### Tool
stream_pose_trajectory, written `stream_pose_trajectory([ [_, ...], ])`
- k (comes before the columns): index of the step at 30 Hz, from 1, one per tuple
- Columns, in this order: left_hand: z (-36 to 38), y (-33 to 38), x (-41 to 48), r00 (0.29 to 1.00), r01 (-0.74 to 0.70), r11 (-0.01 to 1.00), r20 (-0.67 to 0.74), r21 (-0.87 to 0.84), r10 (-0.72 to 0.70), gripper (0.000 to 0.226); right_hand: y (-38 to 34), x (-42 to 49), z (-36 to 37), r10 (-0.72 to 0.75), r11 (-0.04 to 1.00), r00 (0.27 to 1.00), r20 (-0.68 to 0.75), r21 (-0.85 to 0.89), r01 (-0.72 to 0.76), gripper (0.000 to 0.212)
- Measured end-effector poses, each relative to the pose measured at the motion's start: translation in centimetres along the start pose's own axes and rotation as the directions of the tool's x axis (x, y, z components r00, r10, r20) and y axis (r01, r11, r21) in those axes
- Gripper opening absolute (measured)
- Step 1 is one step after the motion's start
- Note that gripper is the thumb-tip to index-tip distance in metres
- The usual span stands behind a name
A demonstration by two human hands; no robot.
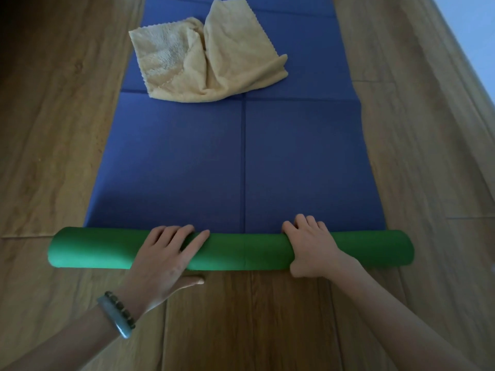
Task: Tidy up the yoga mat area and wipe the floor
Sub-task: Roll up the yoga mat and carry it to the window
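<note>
A blue yoga mat [294,162] lies lengthwise on the wooden floor, its near end rolled into a green tube [101,250] that spans the mat's width. My left hand [166,258] lies flat on the roll left of centre, fingers straight, thumb on the floor behind it. My right hand [310,245] grips the roll right of centre, fingers curled over its top and thumb behind. A crumpled beige cloth [203,65] lies on the mat's far part.
Wood-plank floor [48,129] runs along both sides of the mat and in front of the roll. A pale wall or baseboard [471,38] slants along the far right. My left wrist wears a band and a bead bracelet [117,314].
</note>
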State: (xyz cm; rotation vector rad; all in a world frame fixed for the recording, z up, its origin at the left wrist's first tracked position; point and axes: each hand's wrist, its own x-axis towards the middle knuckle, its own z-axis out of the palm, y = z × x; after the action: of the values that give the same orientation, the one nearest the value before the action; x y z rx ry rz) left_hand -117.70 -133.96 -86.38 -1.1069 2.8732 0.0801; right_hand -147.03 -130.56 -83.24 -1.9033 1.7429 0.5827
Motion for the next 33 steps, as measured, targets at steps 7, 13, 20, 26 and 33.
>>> stream_pose_trajectory([
  [7,-0.5,-1.3,2.6,1.000,-0.010,1.000,0.016,-0.018,0.010,0.071,1.1,1.9,-2.5,-0.030,0.987,0.976,0.216,0.163,-0.006,0.088],
  [13,-1.3,-2.3,4.4,0.992,0.009,0.996,0.123,-0.083,0.001,0.071,-0.1,-0.7,-1.5,-0.001,1.000,0.999,-0.036,-0.002,0.001,0.091],
  [20,-2.4,-3.3,6.2,0.948,0.078,0.977,0.317,-0.196,-0.012,0.076,-0.7,-1.4,4.4,0.032,0.997,0.872,-0.489,-0.048,-0.064,0.115],
  [26,-2.4,-3.7,5.8,0.978,0.011,0.984,0.207,-0.176,0.026,0.087,-0.4,-0.1,4.4,0.055,0.993,0.846,-0.530,-0.061,-0.103,0.107],
  [33,-1.5,-3.4,2.6,0.995,0.074,0.997,0.066,0.019,-0.075,0.101,0.2,1.1,2.9,0.060,0.992,0.842,-0.536,-0.059,-0.108,0.087],
])
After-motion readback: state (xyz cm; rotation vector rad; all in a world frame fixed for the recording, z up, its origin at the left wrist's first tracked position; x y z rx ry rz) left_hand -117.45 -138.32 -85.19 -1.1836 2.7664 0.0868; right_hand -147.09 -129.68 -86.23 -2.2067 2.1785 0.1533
